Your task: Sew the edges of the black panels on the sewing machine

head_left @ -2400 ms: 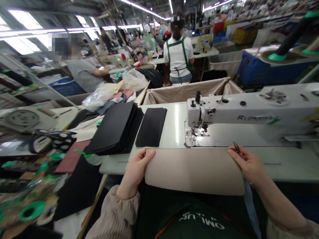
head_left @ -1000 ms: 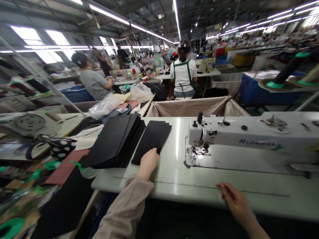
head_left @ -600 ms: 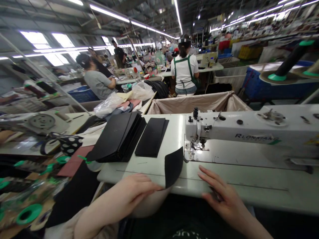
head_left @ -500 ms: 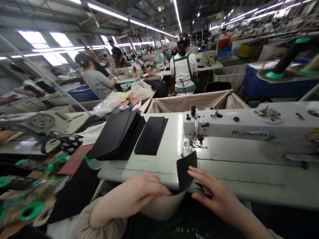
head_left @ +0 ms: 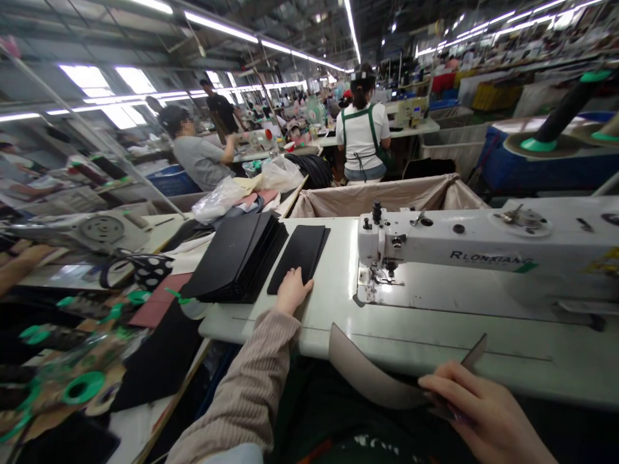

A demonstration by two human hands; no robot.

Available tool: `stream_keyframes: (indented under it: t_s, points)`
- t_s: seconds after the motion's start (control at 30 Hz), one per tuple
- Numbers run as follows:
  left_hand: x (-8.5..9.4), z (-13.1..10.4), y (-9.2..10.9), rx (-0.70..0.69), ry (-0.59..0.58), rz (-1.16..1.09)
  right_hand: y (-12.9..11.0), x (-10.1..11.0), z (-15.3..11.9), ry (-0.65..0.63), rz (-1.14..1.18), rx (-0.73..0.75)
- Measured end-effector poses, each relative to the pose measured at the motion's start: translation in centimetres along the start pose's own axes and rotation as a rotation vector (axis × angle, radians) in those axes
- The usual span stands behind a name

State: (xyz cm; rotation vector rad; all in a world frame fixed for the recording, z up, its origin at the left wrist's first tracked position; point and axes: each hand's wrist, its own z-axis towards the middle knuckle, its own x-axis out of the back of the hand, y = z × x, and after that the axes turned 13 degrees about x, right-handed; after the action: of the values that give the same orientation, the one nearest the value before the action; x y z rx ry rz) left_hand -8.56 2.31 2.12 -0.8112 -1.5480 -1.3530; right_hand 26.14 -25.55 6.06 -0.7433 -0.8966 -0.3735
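While the right hand (head_left: 476,406) pinches the bowed panel (head_left: 372,380) at the front of the worktop (head_left: 333,277), tighter bending could crease it. The left hand (head_left: 293,291) (grip unclear) touches the smaller black stack (head_left: 304,250); dragging might skew it.

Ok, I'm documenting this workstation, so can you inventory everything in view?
Nearest sewing machine: one, white, right.
Sewing table: one, pale green, centre.
Large panel stack: one, black, centre left.
Smaller panel stack: one, black, beside it.
Curved panel: one, taupe, front centre.
Lined bin: one, beige, behind the table.
Thread spools: several, some black, left and right.
Polka-dot item: one, black and white, left.
Flat sheet: one, dusky pink, left.
Crates: several, blue, background.
Co-workers: several, grey, black and white tops, background.
Left hand: one, beige sleeve, at the smaller panel stack.
Right hand: one, holding the curved panel and a mostly hidden tool.
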Motion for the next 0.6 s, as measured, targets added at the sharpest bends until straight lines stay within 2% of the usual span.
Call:
stream_keyframes:
  t_s: [0.1,0.27,0.43,0.6]
  points:
    - [1.0,0.7,-1.1,-0.042,-0.053,-0.035,0.4,0.1,-0.8,0.012,0.037,0.007]
    - [4.6,3.5,-3.0,-0.07,-0.147,-0.145,0.5,0.3,-0.3,0.032,0.058,-0.029]
    - [6.0,5.1,-4.7,-0.019,-0.141,-0.264,0.8,0.1,0.3,0.027,0.052,-0.014]
    - [7.2,5.1,-5.5,-0.025,-0.072,-0.314,0.9,-0.2,0.7,0.012,0.076,-0.036]
